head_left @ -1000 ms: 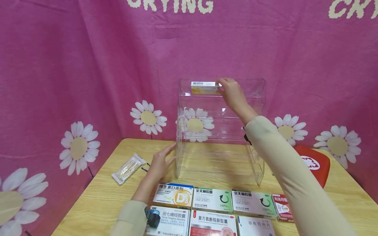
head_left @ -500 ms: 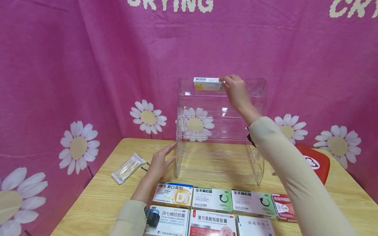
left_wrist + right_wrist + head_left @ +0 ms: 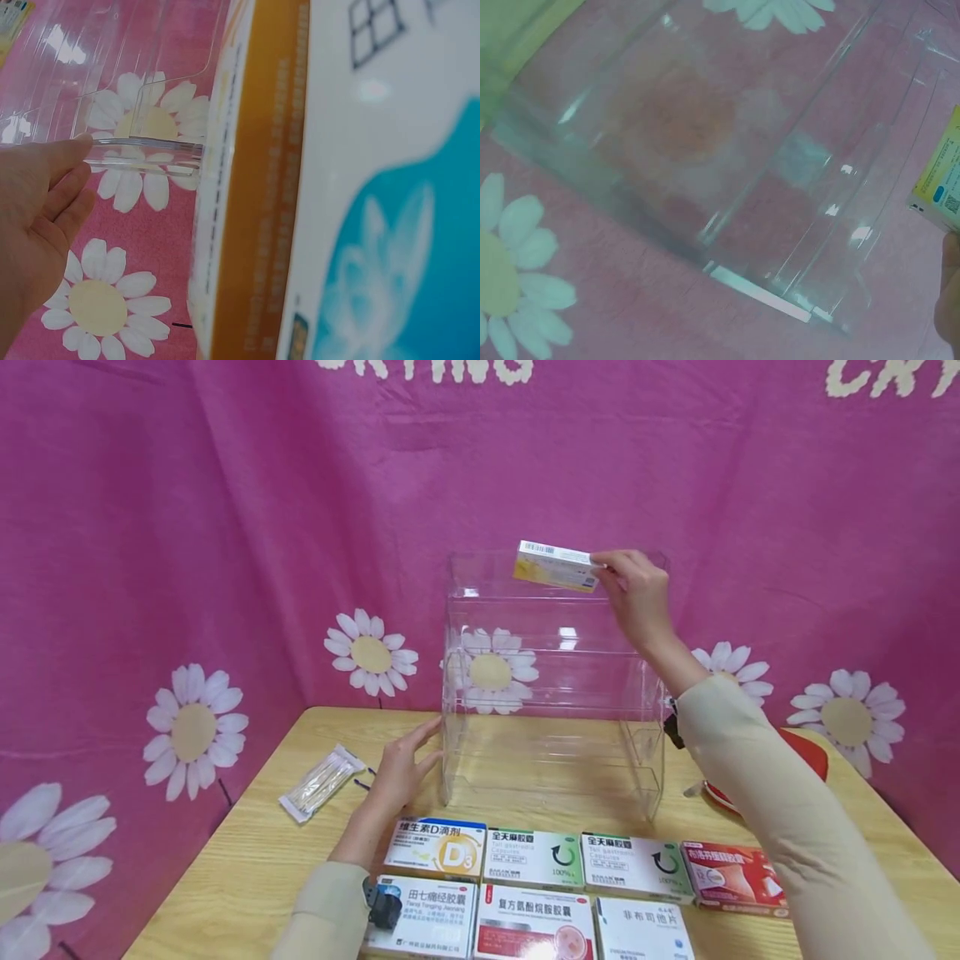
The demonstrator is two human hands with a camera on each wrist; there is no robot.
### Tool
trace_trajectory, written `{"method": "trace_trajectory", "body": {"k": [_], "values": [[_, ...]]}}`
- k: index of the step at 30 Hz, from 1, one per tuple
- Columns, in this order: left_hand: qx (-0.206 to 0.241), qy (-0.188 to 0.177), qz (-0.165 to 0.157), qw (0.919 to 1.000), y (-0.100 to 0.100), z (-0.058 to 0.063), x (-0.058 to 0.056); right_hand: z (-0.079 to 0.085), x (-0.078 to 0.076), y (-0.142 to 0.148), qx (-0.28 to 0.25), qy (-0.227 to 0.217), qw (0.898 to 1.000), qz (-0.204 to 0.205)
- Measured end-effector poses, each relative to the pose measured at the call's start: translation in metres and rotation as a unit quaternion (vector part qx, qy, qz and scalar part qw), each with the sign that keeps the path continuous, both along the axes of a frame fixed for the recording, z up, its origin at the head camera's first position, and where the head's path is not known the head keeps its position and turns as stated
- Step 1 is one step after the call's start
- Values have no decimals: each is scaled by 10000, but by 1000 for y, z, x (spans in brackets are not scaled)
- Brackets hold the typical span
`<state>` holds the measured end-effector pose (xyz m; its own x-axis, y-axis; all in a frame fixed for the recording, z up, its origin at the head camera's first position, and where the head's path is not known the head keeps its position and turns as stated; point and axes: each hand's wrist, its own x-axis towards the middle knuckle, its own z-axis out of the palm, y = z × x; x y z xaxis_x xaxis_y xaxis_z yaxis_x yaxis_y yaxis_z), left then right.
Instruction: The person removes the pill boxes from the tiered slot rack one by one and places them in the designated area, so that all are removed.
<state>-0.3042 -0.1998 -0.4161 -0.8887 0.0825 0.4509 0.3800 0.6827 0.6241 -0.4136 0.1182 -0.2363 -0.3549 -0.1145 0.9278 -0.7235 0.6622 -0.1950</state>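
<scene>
Between thumb and fingers, my right hand (image 3: 637, 597) pinches a white-and-yellow medicine box (image 3: 555, 567) by its right end. The box is held tilted in front of the top tier of a clear acrylic display rack (image 3: 540, 651). In the right wrist view, part of the same medicine box (image 3: 943, 176) shows at the right edge. My left hand (image 3: 397, 772) touches the left side of the rack low down, its fingers extended. The left wrist view shows those fingertips at the rack's edge (image 3: 142, 141).
Several medicine boxes lie in two rows before the rack, among them a vitamin D box (image 3: 435, 850) and a red box (image 3: 735, 877). A pack of cotton swabs (image 3: 322, 783) lies left on the wooden table (image 3: 225, 860). A red case (image 3: 806, 752) is partly behind my right arm.
My right hand has lifted the medicine box up from the top tier and moved it to the right, tilting it. My left hand stays at the rack's side.
</scene>
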Motion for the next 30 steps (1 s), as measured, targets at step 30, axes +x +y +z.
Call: {"method": "trace_trajectory", "body": {"k": [30], "values": [[-41, 270, -66, 9996, 2, 0, -1, -85, 125, 124, 325, -278, 9989, -204]]}}
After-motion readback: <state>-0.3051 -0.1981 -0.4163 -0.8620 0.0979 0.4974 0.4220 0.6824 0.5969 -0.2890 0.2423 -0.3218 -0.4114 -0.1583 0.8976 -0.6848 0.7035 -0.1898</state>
